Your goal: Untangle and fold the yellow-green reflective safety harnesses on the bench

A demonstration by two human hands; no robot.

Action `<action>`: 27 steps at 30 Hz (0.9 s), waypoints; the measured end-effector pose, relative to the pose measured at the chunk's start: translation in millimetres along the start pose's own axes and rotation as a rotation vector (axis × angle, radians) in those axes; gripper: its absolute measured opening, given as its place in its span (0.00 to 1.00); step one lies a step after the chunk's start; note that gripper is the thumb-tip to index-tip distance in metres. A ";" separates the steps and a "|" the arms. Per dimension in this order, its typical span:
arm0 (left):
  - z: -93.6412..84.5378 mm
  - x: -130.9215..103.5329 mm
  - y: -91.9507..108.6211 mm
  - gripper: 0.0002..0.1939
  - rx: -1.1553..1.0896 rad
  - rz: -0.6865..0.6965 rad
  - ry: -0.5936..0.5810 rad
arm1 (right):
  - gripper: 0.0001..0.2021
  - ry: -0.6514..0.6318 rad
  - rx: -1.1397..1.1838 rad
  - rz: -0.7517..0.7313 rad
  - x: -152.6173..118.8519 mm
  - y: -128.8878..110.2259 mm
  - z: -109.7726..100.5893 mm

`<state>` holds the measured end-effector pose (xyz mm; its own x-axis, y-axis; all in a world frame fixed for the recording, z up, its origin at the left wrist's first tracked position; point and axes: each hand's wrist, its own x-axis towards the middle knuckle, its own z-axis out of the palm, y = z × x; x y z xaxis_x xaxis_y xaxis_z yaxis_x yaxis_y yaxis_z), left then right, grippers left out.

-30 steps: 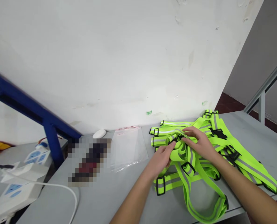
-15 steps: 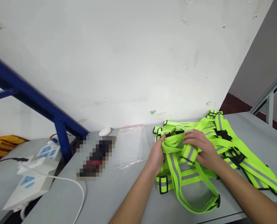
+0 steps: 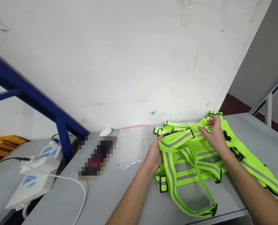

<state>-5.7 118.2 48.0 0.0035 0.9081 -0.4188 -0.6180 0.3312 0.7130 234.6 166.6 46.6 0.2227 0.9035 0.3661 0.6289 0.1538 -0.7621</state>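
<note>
Neon green straps (image 3: 188, 176) with grey reflective stripes and black buckles lie in a tangled pile on the right half of the grey table. My left hand (image 3: 154, 154) is closed on a folded strap at the pile's left side, its thumb on top. Over the back right of the pile, my right hand (image 3: 215, 132) is open with its fingers apart, near a black buckle. A looped strap hangs from the left hand toward the table's front edge.
Left of the straps lies a clear plastic bag (image 3: 131, 147), with a white oval object (image 3: 106, 132) and a pixelated item beside it. White power strips (image 3: 39, 178) with a cable sit at the left, by a blue metal frame (image 3: 63, 136). A wall stands behind.
My right hand has let go of the strap, opened and moved up and to the right. The strap it held now lies spread over the pile. My left hand has shifted slightly left.
</note>
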 end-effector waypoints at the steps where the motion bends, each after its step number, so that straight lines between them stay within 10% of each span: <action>1: 0.9 -1.2 0.1 0.12 0.021 -0.012 0.009 | 0.39 0.025 -0.058 -0.075 -2.2 -2.4 -0.6; 11: -1.8 -6.1 -7.6 0.21 0.035 0.019 -0.113 | 0.25 -0.587 -0.270 -0.531 -21.2 -37.6 0.9; 20: 3.2 -10.3 0.5 0.35 0.111 0.029 -0.232 | 0.23 -0.707 -0.083 -0.188 5.5 -101.3 -33.2; 27: 1.2 -13.4 -3.6 0.35 0.342 0.012 -0.276 | 0.15 -0.705 -0.129 -0.113 22.9 -117.3 0.9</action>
<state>-2.6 105.2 51.8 0.2368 0.9315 -0.2763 -0.3239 0.3438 0.8814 165.2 169.6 143.9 -0.3546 0.9346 -0.0261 0.7125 0.2521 -0.6548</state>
